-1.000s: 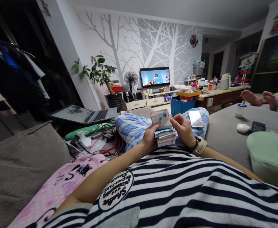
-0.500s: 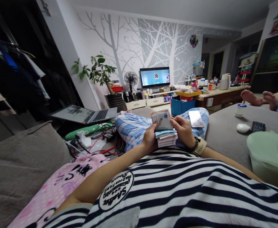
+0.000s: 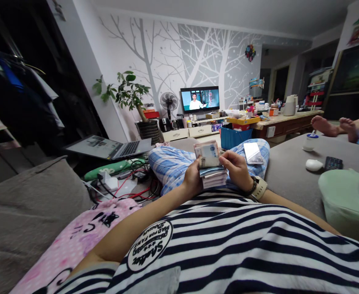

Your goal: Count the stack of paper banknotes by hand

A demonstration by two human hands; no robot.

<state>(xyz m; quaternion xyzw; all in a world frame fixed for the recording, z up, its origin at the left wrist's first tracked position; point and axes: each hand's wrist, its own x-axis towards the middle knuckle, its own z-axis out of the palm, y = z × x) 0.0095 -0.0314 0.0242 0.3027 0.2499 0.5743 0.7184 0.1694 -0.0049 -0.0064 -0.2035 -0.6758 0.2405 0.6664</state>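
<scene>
A wad of banknotes is held upright over my lap, with its lower part folded toward me in several layers. Wrapped around its left side is my left hand, the thumb lying on the front note. My right hand pinches the right edge of the notes between thumb and fingers; a bead bracelet and a pale-banded watch are on that wrist. A phone rests on my right knee, on the blue checked trousers.
To the left, an open laptop sits above tangled cables and a power strip. On the right of the grey sofa are a white mouse, a small keypad, a jar and a green neck pillow. Another person's feet lie beyond.
The front note shows a different face and the wad has shifted slightly left and up. Both hands keep their hold. The television picture has changed.
</scene>
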